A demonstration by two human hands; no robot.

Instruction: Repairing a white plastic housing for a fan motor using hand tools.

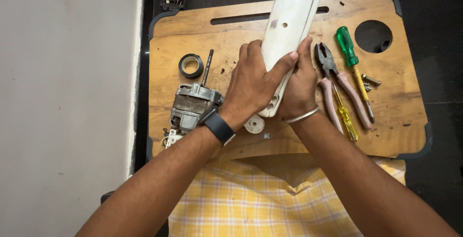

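Both hands clasp the white fan blade's lower end.
Left hand (pixel 251 85) and right hand (pixel 300 85) close around the white fan blade (pixel 289 20); its long axis runs toward 12 o'clock.

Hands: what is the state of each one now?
Left hand: closed around the white fan blade.
Right hand: gripping the same blade from the other side.

Even, soft daylight (sharp focus, faint shadows)
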